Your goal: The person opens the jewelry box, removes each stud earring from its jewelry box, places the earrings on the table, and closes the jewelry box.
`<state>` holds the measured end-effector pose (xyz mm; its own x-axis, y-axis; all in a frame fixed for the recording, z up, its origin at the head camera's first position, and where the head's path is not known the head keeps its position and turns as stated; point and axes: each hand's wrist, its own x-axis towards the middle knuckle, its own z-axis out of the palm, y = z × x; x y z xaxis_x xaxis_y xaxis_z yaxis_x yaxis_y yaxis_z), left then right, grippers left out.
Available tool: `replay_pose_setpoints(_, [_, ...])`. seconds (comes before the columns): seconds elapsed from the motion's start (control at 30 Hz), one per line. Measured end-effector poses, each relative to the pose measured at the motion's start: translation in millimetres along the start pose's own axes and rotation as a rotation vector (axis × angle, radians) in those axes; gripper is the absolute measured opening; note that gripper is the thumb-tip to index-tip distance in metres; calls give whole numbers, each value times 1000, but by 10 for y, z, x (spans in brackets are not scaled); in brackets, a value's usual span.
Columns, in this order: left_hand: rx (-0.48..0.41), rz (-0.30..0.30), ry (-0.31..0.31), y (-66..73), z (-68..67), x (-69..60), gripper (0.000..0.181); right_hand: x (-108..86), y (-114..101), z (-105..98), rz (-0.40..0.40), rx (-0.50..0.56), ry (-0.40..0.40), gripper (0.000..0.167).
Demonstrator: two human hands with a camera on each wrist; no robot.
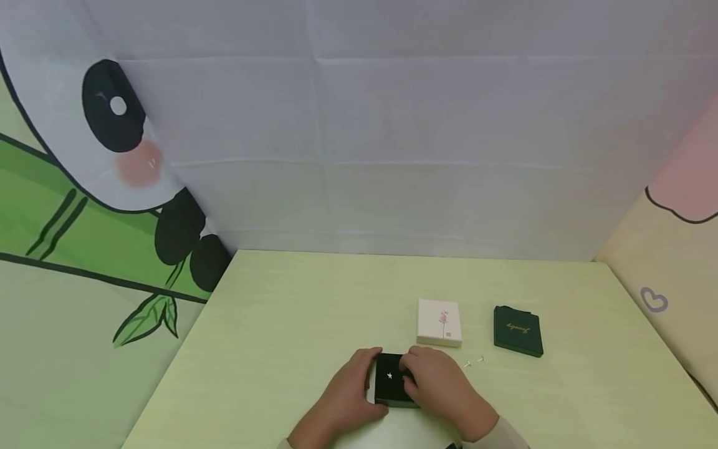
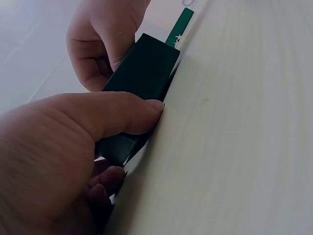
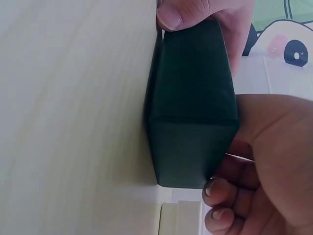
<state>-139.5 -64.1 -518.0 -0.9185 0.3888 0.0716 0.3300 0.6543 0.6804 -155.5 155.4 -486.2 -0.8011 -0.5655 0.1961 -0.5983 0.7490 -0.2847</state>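
A dark green jewelry box (image 1: 397, 405) with a black insert sits near the table's front, its lid off. One small silver star earring (image 1: 389, 375) shows on the insert. My left hand (image 1: 354, 390) grips the box from its left side, thumb along the front edge and fingers at the back. The right hand (image 1: 443, 388) is over the right part of the insert, fingers bent down against it; what lies under its fingertips is hidden. In the right wrist view the green box (image 3: 195, 88) hides the insert, and curled right fingers (image 3: 220, 193) show beside it.
A white box (image 1: 439, 321) with a pink flower print stands behind the right hand. To its right lies a dark green lid (image 1: 518, 332) with gold lettering. Two tiny earrings (image 1: 473, 361) lie between them, nearer the front. A white cloth wall (image 1: 392, 156) borders the table's back.
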Motion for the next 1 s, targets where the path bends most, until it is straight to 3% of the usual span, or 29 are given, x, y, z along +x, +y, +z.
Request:
replay_pose_setpoints(0.33, [19,-11,-1,-19,15,-12,96,19,-44,-13,25,-3,-14,15])
replay_pose_setpoints(1.0, [16,-11,-2,0,-14,-20,96,54,-84,-36,-47,-68,27,14])
